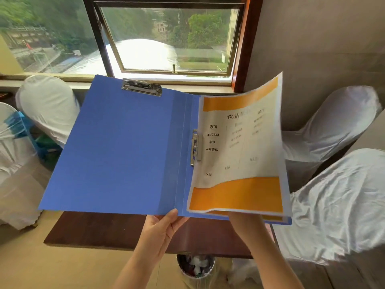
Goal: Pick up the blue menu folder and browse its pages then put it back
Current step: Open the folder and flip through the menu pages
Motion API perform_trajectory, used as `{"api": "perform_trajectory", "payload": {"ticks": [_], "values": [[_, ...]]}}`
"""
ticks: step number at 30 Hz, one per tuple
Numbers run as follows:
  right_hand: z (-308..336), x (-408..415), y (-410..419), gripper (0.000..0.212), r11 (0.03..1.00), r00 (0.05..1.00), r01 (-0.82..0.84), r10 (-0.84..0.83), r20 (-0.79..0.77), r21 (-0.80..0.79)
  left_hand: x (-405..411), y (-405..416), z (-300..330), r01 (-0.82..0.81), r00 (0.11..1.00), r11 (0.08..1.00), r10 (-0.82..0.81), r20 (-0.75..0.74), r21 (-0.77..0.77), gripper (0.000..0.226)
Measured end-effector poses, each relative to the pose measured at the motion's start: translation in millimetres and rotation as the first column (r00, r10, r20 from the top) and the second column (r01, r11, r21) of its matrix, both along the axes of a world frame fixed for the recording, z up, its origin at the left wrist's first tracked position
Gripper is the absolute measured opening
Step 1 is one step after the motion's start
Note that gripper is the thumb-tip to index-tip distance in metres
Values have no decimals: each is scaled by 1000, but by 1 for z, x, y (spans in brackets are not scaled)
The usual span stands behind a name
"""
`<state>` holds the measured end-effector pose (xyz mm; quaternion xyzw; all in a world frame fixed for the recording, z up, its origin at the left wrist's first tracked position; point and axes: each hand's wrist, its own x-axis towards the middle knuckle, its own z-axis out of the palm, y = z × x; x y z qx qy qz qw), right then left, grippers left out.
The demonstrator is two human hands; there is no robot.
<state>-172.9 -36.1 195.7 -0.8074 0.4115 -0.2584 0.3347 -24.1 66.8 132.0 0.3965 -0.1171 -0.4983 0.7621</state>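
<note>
The blue menu folder [116, 151] is held open in the air above a dark wooden table [100, 232]. My left hand [161, 228] grips its bottom edge near the spine, thumb on top. A menu page [239, 151] with orange bands and printed text curves up off the right half, blurred at its outer edge. My right hand [239, 219] reaches under that page at the folder's lower right; its fingers are hidden by the page. A metal clip [141, 87] sits at the top of the left cover, and another clip [195, 147] holds the pages at the spine.
White-covered chairs stand at the left [48, 107] and right [333, 126], [343, 205] of the table. A bin [195, 265] with rubbish sits on the floor below the table's near edge. A window [166, 38] lies straight ahead, a grey wall to the right.
</note>
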Motion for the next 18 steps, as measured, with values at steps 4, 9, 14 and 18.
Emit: {"api": "perform_trajectory", "payload": {"ticks": [4,9,14,18], "values": [[7,31,30,63,982,995,-56,39,-96,-178,-8,-3,1,33,998,999,-31,47,-40,46],[-4,58,42,66,912,937,-241,129,-326,-332,-14,0,5,72,984,997,-74,164,15,39],[-5,49,43,54,889,949,-261,166,-267,-376,-11,4,5,72,993,997,-70,92,-13,27],[-2,29,35,41,904,975,-206,221,-4,-375,-4,5,6,30,1000,998,-30,4,-55,38]]}}
